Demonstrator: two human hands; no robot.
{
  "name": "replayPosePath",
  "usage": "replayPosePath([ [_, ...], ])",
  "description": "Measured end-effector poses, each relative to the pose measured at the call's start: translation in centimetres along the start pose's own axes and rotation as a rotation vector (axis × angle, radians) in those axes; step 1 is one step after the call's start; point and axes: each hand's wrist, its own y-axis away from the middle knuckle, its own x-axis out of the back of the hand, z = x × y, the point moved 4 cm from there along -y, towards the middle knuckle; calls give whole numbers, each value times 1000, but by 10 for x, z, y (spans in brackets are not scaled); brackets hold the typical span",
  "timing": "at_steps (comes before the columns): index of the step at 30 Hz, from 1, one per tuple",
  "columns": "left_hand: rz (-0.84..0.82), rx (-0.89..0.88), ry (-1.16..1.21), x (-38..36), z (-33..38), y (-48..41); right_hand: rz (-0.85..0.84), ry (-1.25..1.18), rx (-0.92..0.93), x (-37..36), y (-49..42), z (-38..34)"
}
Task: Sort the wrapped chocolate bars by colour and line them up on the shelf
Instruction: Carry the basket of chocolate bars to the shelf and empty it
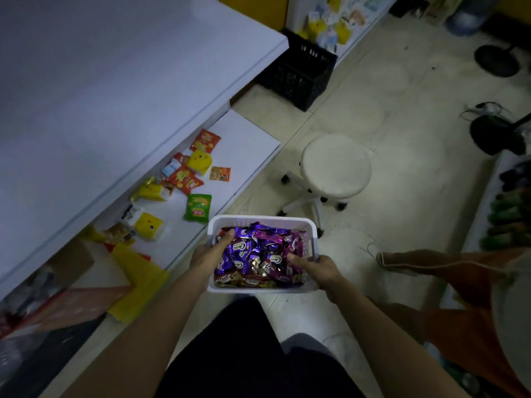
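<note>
A white plastic basket (260, 221) is held in front of me over the floor, beside the shelving. It is full of wrapped chocolate bars (255, 257) in blue-purple, magenta and gold-brown wrappers, all mixed together. My left hand (208, 255) grips the basket's left side with the thumb lying inside on the bars. Gripping the right side is my right hand (319, 270), its thumb also inside. The upper white shelf (115, 81) at the left is bare.
The lower shelf (247, 139) holds scattered yellow, orange and green snack packets (198, 208) and yellow bags. A white wheeled stool (334, 168) stands ahead on the tiled floor, a black crate (301, 73) farther back. Another person's leg and shoe (402, 261) are at the right.
</note>
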Motion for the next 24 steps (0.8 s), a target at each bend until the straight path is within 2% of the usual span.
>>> replayPosePath([
  [4, -25, -59, -3, -7, 52, -27, 29, -14, 32, 0, -19, -48],
  [10, -112, -51, -18, -33, 109, -58, 68, -33, 40, 18, -54, -97],
  [15, -110, -38, -84, -60, 147, -103, 15, -40, 19, 45, -97, -137],
  [24, -81, -48, -13, -114, 240, -128, -78, 151, -30, 109, -195, -232],
])
